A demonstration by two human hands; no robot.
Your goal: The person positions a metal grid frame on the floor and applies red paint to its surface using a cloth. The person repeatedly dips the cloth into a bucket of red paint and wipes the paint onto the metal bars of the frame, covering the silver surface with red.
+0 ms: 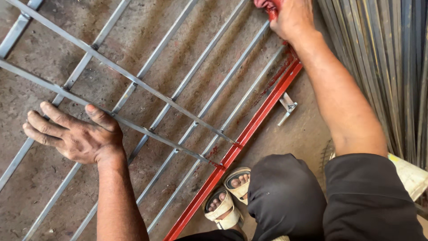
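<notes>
A grey steel window grille of long bars and two crossbars lies flat on the concrete floor. Its near edge bar is coated in wet red paint. My left hand rests palm down with fingers spread on a crossbar at the left. My right hand is at the top, closed around a red-stained tool, likely a brush, touching the far end of the red bar; most of the tool is hidden or cut off by the frame.
A stack of long grey metal strips runs along the right side. A small metal bracket sticks out of the red bar. My sandalled feet and dark-trousered knees are at the bottom. A pale object lies at the right edge.
</notes>
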